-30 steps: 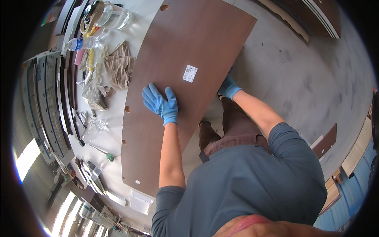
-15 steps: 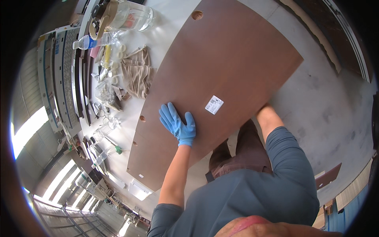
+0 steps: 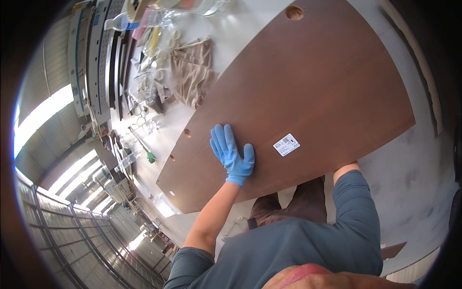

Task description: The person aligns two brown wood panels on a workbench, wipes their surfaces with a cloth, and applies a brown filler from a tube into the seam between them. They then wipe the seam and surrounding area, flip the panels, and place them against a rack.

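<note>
A large flat brown panel (image 3: pixel 317 86), curved at its far right end, lies in front of my body. A white label (image 3: pixel 287 145) is stuck on its face. Round holes show along its left side, the largest hole (image 3: pixel 294 13) near the top. My left hand (image 3: pixel 232 155), in a blue glove, rests flat on the panel to the left of the label, fingers stretched and thumb apart. My right forearm (image 3: pixel 345 169) reaches to the panel's near edge, where the hand disappears beneath it; its fingers are hidden.
Beyond the panel's left side, a pale tabletop (image 3: pixel 166 123) bears a crumpled beige cloth (image 3: pixel 193 70), clear plastic bags (image 3: pixel 143 86), a plastic bottle (image 3: pixel 122 22) and a green-handled tool (image 3: pixel 151 157). Long dark strips (image 3: pixel 115 72) lie along its far left.
The panel has turned slightly clockwise, its right end coming nearer to me. My left hand stays flat on it, and my right hand stays under its edge. The view has shifted too.
</note>
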The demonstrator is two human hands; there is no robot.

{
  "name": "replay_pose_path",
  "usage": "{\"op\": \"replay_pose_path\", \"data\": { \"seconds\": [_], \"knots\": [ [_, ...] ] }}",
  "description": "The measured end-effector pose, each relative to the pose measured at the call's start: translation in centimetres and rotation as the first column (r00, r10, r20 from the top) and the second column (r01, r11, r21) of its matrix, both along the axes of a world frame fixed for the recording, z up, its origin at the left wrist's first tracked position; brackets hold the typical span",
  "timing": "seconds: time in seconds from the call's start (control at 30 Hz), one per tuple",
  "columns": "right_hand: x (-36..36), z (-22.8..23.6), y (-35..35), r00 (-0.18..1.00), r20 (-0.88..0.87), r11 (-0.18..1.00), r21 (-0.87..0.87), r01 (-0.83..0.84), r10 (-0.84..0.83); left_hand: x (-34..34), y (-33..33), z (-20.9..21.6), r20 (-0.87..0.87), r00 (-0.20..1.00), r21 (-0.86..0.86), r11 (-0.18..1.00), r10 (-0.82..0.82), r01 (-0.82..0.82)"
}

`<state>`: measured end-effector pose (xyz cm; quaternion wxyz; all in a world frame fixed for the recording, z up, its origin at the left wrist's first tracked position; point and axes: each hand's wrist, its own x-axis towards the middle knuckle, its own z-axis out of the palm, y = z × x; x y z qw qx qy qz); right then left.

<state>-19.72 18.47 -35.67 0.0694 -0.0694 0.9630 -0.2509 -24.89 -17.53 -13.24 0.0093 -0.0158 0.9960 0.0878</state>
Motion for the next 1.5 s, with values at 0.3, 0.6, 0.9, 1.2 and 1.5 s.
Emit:
{"op": "replay_pose_path", "data": {
  "seconds": [0.3, 0.6, 0.9, 1.2, 1.5],
  "knots": [
    [-0.4, 0.5, 0.9, 0.999, 0.001, 0.998, 0.016, -0.053, 0.053, 0.1, -0.1, 0.2, 0.006, 1.0, 0.02, 1.0, 0.014, -0.014],
    [-2.6, 1.8, 0.6, 0.995, -0.02, 0.993, 0.067, -0.096, 0.097, 0.1, 0.1, 0.2, -0.039, 0.999, 0.06, 0.998, 0.038, -0.036],
    [-3.1, 3.2, -1.3, 0.991, -0.03, 0.987, 0.107, -0.123, 0.127, 0.2, 0.0, 0.0, -0.074, 0.996, 0.1, 0.994, 0.046, -0.039],
    [7.2, 16.4, -1.3, 0.986, 0.108, 0.972, 0.209, 0.103, -0.128, 0.2, -0.5, 0.2, -0.07, 0.994, 0.181, 0.981, 0.083, -0.07],
    [-9.3, 27.0, -7.3, 0.887, -0.436, 0.982, -0.168, 0.087, -0.153, 0.6, -1.1, 0.0, -0.122, 0.991, 0.274, 0.962, 0.05, -0.015]
  ]
}}
